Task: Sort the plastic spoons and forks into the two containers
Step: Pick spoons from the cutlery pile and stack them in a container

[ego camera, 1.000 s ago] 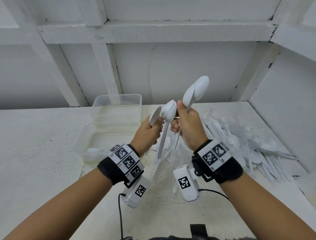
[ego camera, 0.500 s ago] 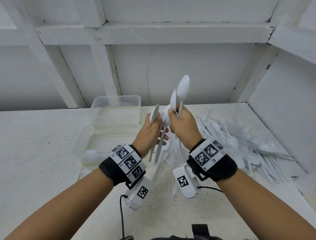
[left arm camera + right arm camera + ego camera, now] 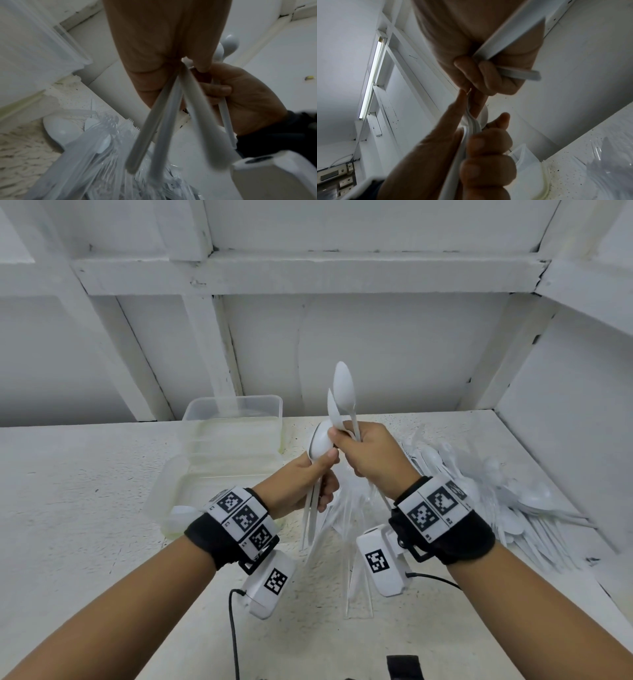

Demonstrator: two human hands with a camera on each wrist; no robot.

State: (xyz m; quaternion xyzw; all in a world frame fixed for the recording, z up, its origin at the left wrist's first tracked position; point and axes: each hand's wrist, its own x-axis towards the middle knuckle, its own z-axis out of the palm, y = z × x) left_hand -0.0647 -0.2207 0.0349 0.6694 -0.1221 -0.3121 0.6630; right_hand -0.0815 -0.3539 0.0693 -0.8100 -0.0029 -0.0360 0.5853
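Above the tabletop (image 3: pixel 102 508): 
Left hand (image 3: pixel 301 484): grip clenched on gathered spoons (image 3: pixel 320 443).
Right hand (image 3: pixel 373 457): grip grasping two spoons (image 3: pixel 344 388), likely handing over for one drop into container (image 3: pixel 233 419).

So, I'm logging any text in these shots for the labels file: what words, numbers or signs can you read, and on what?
No readable words or brand names anywhere.
Left wristband: black-and-white square code markers; the tiny characters beside them are too small to read.
Right wristband: the same kind of markers, with small print that cannot be read.
Wrist cameras: one code marker each, no text.
Spoons and container: unmarked.
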